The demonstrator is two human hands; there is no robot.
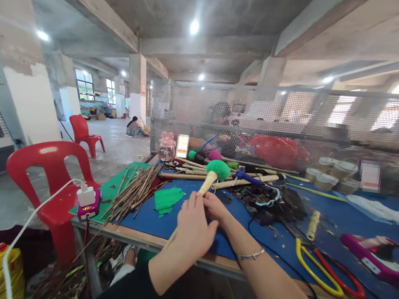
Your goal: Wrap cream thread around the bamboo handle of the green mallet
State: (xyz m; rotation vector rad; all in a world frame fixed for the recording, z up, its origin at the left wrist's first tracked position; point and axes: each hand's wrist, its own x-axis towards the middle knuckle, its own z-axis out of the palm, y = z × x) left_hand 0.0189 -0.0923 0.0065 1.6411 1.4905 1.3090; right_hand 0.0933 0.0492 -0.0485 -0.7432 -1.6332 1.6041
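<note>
My left hand (195,225), in a black sleeve, is wrapped round a pale stick with a round green head (218,170). Yellowish wrapping covers the neck just under the head, and the stick's lower end shows beneath my left wrist. Close above, my right hand (216,207), with a bracelet on the wrist, is closed at the base of the wrapped neck; its fingertips are partly hidden. A green scrap of cloth (167,201) lies left of my hands. Behind the green head are several more sticks (184,176) and a blue tool (248,176).
Thin twigs (133,192) lie on the blue table (224,243). Yellow-and-red-handled cutters (319,269), black material (269,203) and a purple power strip (372,258) are to the right. A mesh screen (205,106) stands behind. Red chairs (53,169) stand left; a person (134,127) sits farther back.
</note>
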